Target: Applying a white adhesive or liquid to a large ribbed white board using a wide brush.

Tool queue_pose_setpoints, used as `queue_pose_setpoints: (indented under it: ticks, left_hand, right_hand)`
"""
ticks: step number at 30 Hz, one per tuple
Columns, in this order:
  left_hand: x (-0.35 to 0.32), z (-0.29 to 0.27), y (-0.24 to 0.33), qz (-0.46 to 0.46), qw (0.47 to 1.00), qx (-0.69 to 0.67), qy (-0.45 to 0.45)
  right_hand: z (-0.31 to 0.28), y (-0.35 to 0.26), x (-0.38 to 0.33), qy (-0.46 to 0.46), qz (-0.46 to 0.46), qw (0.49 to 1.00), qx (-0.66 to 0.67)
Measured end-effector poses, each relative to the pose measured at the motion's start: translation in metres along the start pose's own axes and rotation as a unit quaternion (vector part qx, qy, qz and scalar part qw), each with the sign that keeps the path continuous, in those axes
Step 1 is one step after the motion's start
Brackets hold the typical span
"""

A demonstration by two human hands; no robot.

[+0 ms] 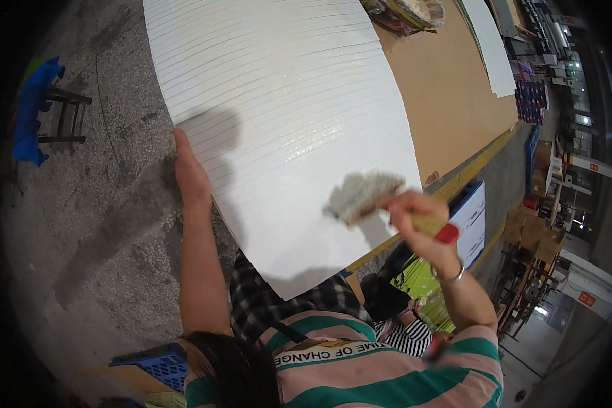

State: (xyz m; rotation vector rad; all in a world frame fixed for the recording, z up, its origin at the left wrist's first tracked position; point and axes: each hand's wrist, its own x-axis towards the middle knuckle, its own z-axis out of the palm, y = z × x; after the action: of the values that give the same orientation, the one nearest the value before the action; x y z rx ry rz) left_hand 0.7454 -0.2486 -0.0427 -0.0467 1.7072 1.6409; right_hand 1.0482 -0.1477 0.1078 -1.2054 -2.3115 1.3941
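A broad stack of white sheets (pixel 279 88), fanned so that their edges make many narrow steps, lies in front of me. Wet, glossy streaks shine across its middle. My right hand (pixel 418 214) is wrapped around the light wooden handle of a wide brush (pixel 367 194), whose handle end is red. The brush's pale bristles are blurred and sit over the near right part of the sheets; whether they touch cannot be made out. My left hand (pixel 192 173) rests along the left edge of the stack, its fingers straight and partly hidden by the edge.
The sheets lie on a brown board-topped table (pixel 449 102). A plastic-lined container (pixel 415 13) of pale stuff stands at the far side. A blue-covered stool (pixel 37 112) is on the floor to the left. At the right, a person in striped sleeves (pixel 411 336) is near green sheets (pixel 421 282).
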Motion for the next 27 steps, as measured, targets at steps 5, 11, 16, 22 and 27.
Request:
queue_pose_setpoints:
  ticks: [5,11,16,22,27]
  left_hand:
    - [0.003,-0.007,-0.004,0.019,1.0,0.016,0.011]
    - [0.014,-0.004,-0.013,0.03,0.999,-0.024,-0.011]
    - [0.006,0.001,-0.004,0.021,0.999,-0.023,0.013]
    - [0.011,-0.004,-0.02,0.056,0.998,0.028,0.031]
    - [-0.002,-0.002,-0.008,0.022,0.999,-0.002,0.039]
  right_hand:
    - [-0.004,-0.022,0.003,-0.003,0.014,1.0,-0.003]
    - [0.011,-0.011,0.07,0.078,-0.06,0.995,-0.019]
    - [-0.005,-0.009,-0.001,-0.074,0.035,0.996,-0.038]
    - [0.002,-0.019,0.055,-0.011,-0.046,0.997,-0.055]
    - [-0.016,-0.04,0.096,-0.013,-0.039,0.999,-0.005]
